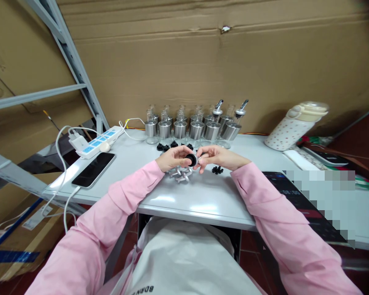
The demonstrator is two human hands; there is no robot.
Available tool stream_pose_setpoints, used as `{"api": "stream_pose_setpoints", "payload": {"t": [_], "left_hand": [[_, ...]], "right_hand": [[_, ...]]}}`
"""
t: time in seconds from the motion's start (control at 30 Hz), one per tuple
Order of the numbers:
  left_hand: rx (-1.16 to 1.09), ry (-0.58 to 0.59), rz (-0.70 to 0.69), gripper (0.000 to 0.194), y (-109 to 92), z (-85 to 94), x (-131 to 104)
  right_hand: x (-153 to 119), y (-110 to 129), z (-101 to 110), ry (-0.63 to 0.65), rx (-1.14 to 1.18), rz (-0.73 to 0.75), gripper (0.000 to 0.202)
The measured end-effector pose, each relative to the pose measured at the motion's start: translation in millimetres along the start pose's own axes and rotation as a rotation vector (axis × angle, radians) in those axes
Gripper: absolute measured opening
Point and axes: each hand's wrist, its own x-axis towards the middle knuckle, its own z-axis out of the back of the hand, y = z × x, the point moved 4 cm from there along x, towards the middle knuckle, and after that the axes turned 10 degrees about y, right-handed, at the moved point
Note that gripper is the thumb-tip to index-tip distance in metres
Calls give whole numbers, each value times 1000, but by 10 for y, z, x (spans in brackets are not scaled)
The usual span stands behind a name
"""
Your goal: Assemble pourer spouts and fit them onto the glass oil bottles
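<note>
Evidently holding a black-and-silver stopper [191, 159] just above the table [187, 203], clamped by its black part in the left hand [176, 158], likely for steadiness, and pinched at its silver side by the right hand [211, 157], perhaps only at the rim, too masked by fingers to be sure. Close beneath and beside both hands, loose piles of silver spouts [182, 179] and small black pieces [217, 170], presumably for short reaches. Farther back, in rows before the cardboard [184, 61], steel-sleeved bottles [180, 130], including two topped with pourers [217, 111], probably to avoid crowding the work.
</note>
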Motion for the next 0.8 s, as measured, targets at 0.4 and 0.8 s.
{"api": "stream_pose_setpoints", "payload": {"t": [0.4, 0.8], "left_hand": [[19, -8, 9, 55, -22, -7, -19], [14, -83, -56, 54, 8, 34, 18]], "right_hand": [[2, -2, -1, 15, -8, 20, 23], [55, 11, -44, -11, -11, 37, 29]]}}
